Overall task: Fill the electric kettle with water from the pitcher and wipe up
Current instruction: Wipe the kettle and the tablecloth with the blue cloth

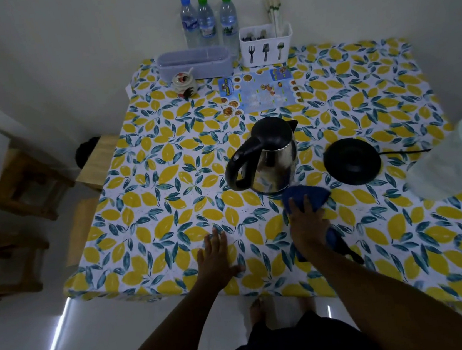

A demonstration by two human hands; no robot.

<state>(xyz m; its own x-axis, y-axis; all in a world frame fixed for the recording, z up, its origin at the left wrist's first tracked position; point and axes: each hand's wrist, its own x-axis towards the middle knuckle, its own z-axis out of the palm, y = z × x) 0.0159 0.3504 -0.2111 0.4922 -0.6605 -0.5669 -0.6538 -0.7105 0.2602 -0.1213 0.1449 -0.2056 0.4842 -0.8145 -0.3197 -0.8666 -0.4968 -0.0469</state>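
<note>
A steel electric kettle [268, 158] with a black lid and handle stands on the lemon-print tablecloth [166, 182], lid shut, off its round black base [352, 161], which lies to its right. A blue cloth [312, 194] lies just in front of the kettle, touching its foot. My right hand [308, 222] presses flat on this cloth. My left hand [216, 256] rests flat on the tablecloth near the front edge, fingers spread, holding nothing. A translucent pitcher [454, 159] with a pale lid stands at the right edge, blurred.
At the back stand three water bottles [206, 22], a lilac lidded box [194, 63], a white cutlery holder [266, 44], a small jar [183, 83] and a printed menu [260, 89]. The base's cord [404, 152] runs right. Wooden stools [21, 183] stand left of the table.
</note>
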